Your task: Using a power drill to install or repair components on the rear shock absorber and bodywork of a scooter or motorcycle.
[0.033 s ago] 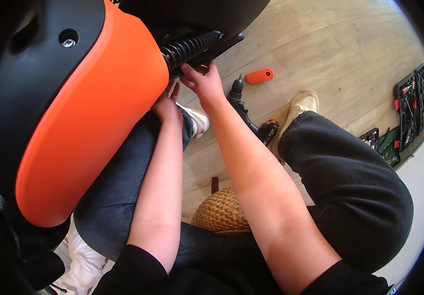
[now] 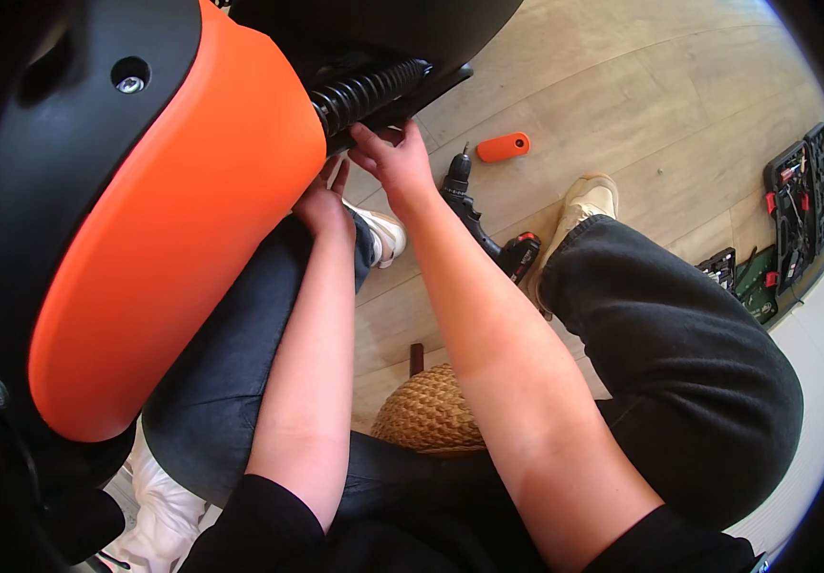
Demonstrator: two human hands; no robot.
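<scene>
A large curved orange panel (image 2: 183, 229) sits on a black machine body (image 2: 78, 143) at the left. Beside the panel's upper right edge runs a black coil spring shock absorber (image 2: 374, 94), with a black bar (image 2: 441, 88) just below it. My right hand (image 2: 399, 164) is closed at the bar's lower edge, thumb and fingers curled against it; some fingertips are hidden. Under the panel's right edge is my left hand (image 2: 326, 207), its visible fingers stretched upward and apart. The panel covers part of that hand.
On the wooden floor lie a black cordless drill (image 2: 474, 210) and a small orange cover (image 2: 503, 146). An open tool case (image 2: 799, 201) stands at the far right. A woven seat (image 2: 431, 411) shows between my legs, and white plastic wrapping (image 2: 162, 511) lies at lower left.
</scene>
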